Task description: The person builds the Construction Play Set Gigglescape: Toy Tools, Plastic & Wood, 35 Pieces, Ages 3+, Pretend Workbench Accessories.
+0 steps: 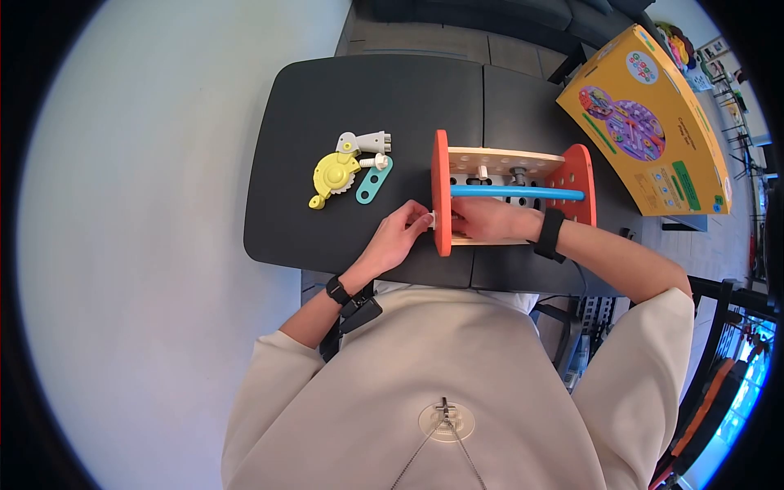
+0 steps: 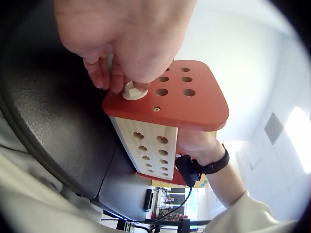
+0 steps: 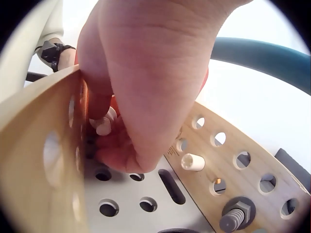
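The toy toolbox, with red end panels [image 1: 442, 193] and wooden sides, stands on the dark table. Against the outside of its left end panel, the left hand [image 1: 400, 235] pinches a white bolt head [image 2: 134, 91] between thumb and fingers. Inside the box, the right hand [image 1: 494, 219] reaches to the same panel; in the right wrist view its fingers [image 3: 116, 150] are curled round a cream threaded piece [image 3: 104, 124]. Whether that piece joins the bolt head is hidden.
A blue bar [image 1: 514, 193] spans the box top. A cream peg [image 3: 193, 162] and grey bolt [image 3: 235, 216] sit in one side. Left on the table lie a yellow toy saw part [image 1: 333, 175] and teal strip [image 1: 375, 180]. A yellow carton [image 1: 653, 122] stands at the right.
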`<state>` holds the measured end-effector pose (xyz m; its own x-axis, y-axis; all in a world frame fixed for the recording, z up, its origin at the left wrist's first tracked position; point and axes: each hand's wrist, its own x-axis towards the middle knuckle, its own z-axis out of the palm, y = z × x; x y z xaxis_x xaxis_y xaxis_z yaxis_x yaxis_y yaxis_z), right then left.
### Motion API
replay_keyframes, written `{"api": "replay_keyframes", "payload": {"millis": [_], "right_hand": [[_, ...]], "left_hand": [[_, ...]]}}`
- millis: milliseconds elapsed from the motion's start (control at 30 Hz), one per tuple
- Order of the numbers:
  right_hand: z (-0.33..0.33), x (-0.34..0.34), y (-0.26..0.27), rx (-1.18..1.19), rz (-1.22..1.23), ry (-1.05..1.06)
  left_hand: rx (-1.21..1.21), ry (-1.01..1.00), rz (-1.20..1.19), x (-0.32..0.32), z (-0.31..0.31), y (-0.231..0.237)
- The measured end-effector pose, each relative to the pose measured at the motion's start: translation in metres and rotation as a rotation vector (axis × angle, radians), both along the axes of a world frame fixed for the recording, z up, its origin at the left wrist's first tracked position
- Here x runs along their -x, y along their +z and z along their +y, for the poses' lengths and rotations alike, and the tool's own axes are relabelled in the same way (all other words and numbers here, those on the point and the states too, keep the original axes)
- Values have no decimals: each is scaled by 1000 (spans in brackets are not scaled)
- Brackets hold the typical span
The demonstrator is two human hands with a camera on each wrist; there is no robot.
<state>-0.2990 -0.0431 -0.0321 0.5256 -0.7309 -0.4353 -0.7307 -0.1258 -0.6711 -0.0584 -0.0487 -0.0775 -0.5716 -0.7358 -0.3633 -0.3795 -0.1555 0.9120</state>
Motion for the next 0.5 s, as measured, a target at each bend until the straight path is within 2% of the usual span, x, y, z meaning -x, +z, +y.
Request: {"api": "replay_keyframes", "payload": {"millis": [100, 333, 400, 433, 500], "right_hand": [[-3, 7, -24, -11, -64, -9], [6, 5, -26, -27, -42, -103], [6, 6, -32, -17, -63, -117], [4, 4, -33, -46, -32, -83], [0, 1, -33, -67, -2, -49]], "left_hand": [[1, 10, -3, 1, 2, -1], [27, 19, -17, 3, 7, -1], [36, 27, 37, 1, 7, -18], [47, 47, 91, 2, 7, -16], [66, 31, 37, 2, 8, -9]]}}
